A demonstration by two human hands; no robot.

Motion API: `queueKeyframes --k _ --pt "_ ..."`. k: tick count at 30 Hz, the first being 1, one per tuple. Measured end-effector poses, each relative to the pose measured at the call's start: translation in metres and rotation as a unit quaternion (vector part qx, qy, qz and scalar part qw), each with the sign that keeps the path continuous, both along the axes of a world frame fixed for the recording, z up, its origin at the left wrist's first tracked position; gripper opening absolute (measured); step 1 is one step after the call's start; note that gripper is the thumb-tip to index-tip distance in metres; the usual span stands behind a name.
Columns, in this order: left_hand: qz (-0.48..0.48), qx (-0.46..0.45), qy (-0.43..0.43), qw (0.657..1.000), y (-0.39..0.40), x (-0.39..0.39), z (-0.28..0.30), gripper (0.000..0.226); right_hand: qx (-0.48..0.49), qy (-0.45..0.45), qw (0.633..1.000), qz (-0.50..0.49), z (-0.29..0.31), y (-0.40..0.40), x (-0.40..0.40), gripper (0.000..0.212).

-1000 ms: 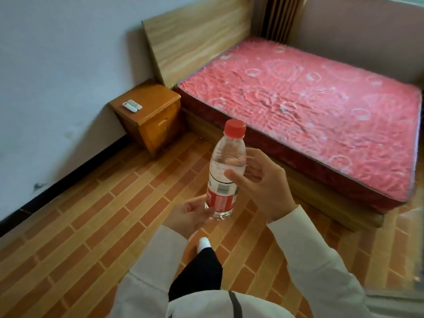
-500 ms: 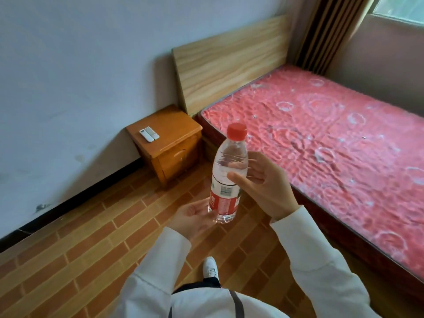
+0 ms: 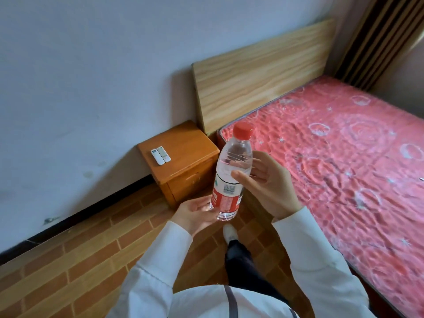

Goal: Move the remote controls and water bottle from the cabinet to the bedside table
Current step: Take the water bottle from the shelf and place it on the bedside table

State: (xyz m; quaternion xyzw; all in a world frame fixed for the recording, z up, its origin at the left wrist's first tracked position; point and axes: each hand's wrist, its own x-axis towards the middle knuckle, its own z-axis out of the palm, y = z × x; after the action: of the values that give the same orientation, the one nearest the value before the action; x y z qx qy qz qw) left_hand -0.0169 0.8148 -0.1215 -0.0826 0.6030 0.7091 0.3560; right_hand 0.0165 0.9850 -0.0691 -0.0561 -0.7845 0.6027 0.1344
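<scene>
Water bottle (image 3: 230,177) first, since it is what you are carrying: you hold it upright in front of you, above the floor (image 3: 75,255), with the bed (image 3: 344,157) to your right and its wooden headboard (image 3: 259,72) against the wall. Ahead of you, the bedside table (image 3: 183,166) stands in the corner between wall and headboard. Your right hand (image 3: 266,182) has its grip closed around the bottle's clear middle, thumb in front and fingers behind. Your left hand (image 3: 197,212) cups the bottom, its grip closed loosely on the red label. Two white remote controls (image 3: 160,155) lie side by side, touching, on the table top near the wall. Smallest, the red cap (image 3: 243,131) is on the bottle.
</scene>
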Motion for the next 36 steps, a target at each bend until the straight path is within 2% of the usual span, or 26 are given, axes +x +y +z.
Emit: queueKeyframes --k 3,8,11,14,18,23,26,27,30,31,36 --pt "0.017 0.015 -0.001 1.0 0.018 -0.05 -0.007 0.064 0.003 0.005 1.0 0.024 -0.007 0.024 -0.058 0.054" --pt "0.033 -0.042 0.027 0.998 0.056 -0.138 -0.031 0.068 0.032 0.007 0.996 0.083 -0.007 0.065 -0.161 0.056" --pt "0.064 -0.033 0.034 0.997 0.077 -0.184 -0.036 0.088 0.039 -0.002 0.993 0.112 -0.001 0.087 -0.216 0.052" --pt "0.086 -0.034 0.031 0.995 0.093 -0.222 -0.037 0.08 0.035 -0.012 0.989 0.146 0.0 0.103 -0.266 0.054" --pt "0.126 -0.048 0.04 0.99 0.101 -0.261 -0.034 0.1 0.038 -0.024 0.983 0.18 -0.003 0.108 -0.32 0.059" --pt "0.157 -0.019 0.018 0.987 0.094 -0.299 -0.041 0.074 0.031 -0.049 0.977 0.206 -0.013 0.1 -0.367 0.057" --pt "0.172 -0.01 -0.01 0.985 0.085 -0.321 -0.052 0.069 0.032 -0.065 0.972 0.222 -0.023 0.09 -0.394 0.058" --pt "0.175 -0.019 -0.009 0.984 0.083 -0.329 -0.056 0.072 0.034 -0.069 0.972 0.223 -0.027 0.087 -0.403 0.058" --pt "0.156 -0.041 0.013 0.987 0.074 -0.358 -0.073 0.104 0.038 -0.078 0.972 0.218 -0.037 0.074 -0.431 0.057" --pt "0.155 -0.04 0.01 0.987 0.069 -0.369 -0.08 0.105 0.038 -0.081 0.973 0.214 -0.039 0.07 -0.441 0.056" --pt "0.15 -0.085 -0.032 0.985 0.056 -0.426 -0.087 0.071 0.033 -0.1 0.974 0.199 -0.053 0.05 -0.492 0.056"
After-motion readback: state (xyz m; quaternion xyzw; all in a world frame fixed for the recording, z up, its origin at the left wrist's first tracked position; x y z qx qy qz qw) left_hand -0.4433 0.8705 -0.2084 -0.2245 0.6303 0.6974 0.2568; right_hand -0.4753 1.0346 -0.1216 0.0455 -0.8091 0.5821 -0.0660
